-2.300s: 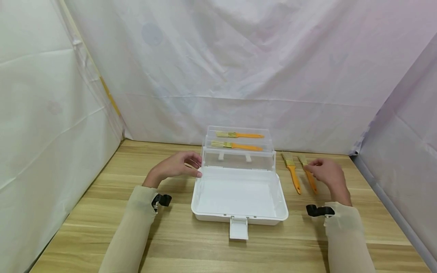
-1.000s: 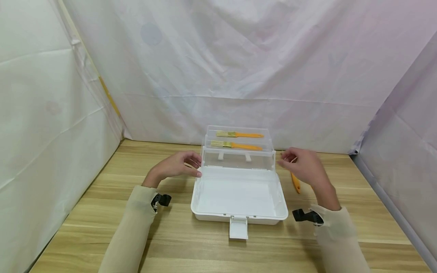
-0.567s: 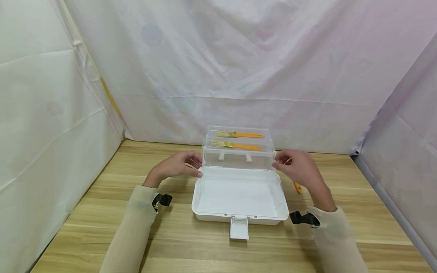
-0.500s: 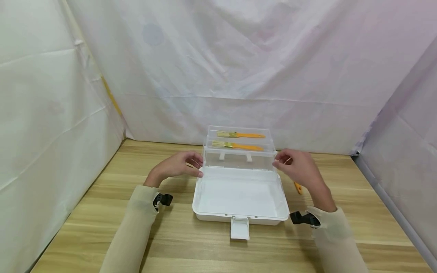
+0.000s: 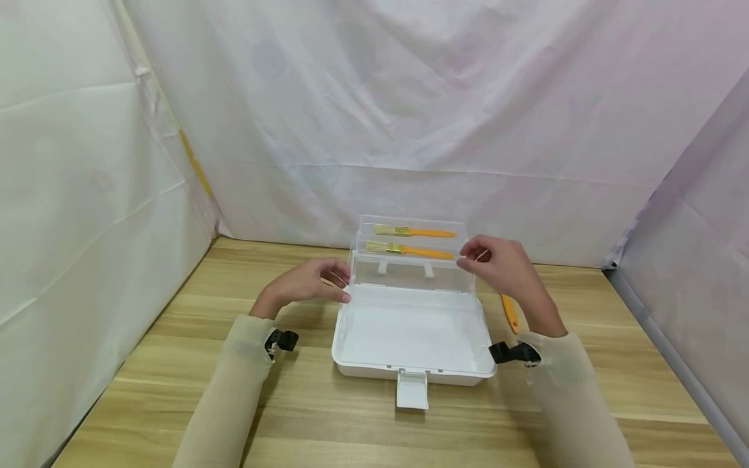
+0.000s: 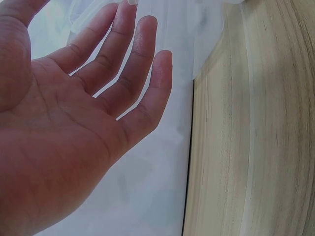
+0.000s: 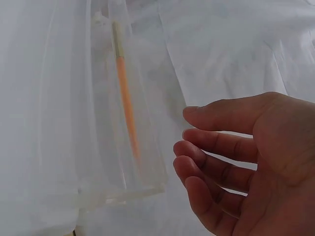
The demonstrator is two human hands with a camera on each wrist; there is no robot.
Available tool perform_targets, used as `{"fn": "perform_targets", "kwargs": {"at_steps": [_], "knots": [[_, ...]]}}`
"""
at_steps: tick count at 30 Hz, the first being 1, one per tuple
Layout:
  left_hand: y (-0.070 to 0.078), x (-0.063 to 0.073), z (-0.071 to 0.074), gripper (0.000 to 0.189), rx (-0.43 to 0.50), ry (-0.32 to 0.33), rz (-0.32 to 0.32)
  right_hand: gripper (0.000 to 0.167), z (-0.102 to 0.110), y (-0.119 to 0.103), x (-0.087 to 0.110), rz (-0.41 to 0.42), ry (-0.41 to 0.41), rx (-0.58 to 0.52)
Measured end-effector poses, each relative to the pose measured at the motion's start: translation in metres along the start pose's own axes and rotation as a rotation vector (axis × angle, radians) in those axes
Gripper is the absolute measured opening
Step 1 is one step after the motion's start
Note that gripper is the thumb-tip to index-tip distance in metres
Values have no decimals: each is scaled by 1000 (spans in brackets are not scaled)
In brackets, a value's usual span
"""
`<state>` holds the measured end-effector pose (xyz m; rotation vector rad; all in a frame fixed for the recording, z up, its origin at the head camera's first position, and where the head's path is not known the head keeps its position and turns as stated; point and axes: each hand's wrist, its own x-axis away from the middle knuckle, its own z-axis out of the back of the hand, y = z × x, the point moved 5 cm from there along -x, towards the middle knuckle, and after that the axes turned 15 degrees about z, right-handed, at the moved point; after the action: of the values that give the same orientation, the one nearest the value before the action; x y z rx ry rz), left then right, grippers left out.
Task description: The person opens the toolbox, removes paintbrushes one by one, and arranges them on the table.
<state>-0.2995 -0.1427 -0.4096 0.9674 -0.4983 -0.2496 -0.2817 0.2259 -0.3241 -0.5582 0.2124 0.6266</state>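
Note:
A white storage box (image 5: 412,331) lies opened on the table, its clear tiers raised at the back. Two paintbrushes with orange handles lie in those tiers: a rear paintbrush (image 5: 430,232) and a front paintbrush (image 5: 427,251). My left hand (image 5: 307,283) is at the box's left side, fingers loosely bent, fingertips by the clear plastic; contact is unclear. At the right end of the tiers hovers my right hand (image 5: 497,263), fingers loosely curved and holding nothing; the right wrist view shows a gap between the hand (image 7: 236,157) and the clear tier (image 7: 142,187).
On the wooden table (image 5: 328,429), another paintbrush (image 5: 509,314) lies right of the box, partly hidden by my right hand. The box's front latch (image 5: 412,392) hangs down. White cloth (image 5: 351,97) encloses the table at the back and sides.
My right hand has moved left from the paintbrushes on the table to the box's right side, then slightly up beside the front tier. The left hand has stayed in place.

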Motion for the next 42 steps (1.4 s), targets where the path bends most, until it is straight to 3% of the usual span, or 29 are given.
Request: {"fn": "perform_targets", "kwargs": {"at_steps": [14, 22, 33, 42], "knots": [[-2, 1, -1, 48, 19, 0, 1, 21, -10, -4, -65, 10, -155, 12], [-2, 2, -1, 48, 18, -1, 4, 22, -25, -8, -91, 102, -305, -49], [-1, 3, -1, 48, 7, 6, 2, 20, -43, -13, -104, 165, -410, -25], [1, 3, -1, 47, -1, 8, -4, 19, -49, -15, -103, 114, -383, 34]]}}
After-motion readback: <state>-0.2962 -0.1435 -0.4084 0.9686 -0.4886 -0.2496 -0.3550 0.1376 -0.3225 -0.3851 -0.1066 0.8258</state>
